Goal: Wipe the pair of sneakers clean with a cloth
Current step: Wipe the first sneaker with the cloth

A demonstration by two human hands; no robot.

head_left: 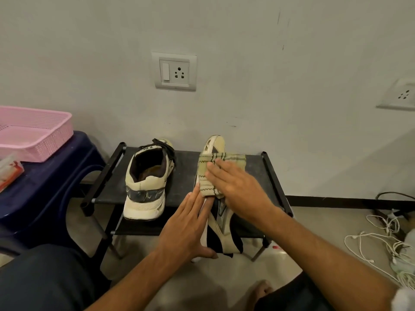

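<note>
Yellowish checked cloth (207, 176), soft and folded thick, lies pressed under the flat, straight fingers of the right hand (238, 187), draped over the tipped sneaker (221, 223). Left hand (186, 225), fingers extended along the sole, thumb at the heel, braces it. This shoe is probably light, stiff-soled and pliant above, best steadied at the heel. Second sneaker (146, 187) stands upright to the left on the black rack (271, 176).

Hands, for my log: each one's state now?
Left hand: open, flat against the tipped cream-and-black sneaker.
Right hand: open, pressing folded yellowish striped cloth onto it.
</note>
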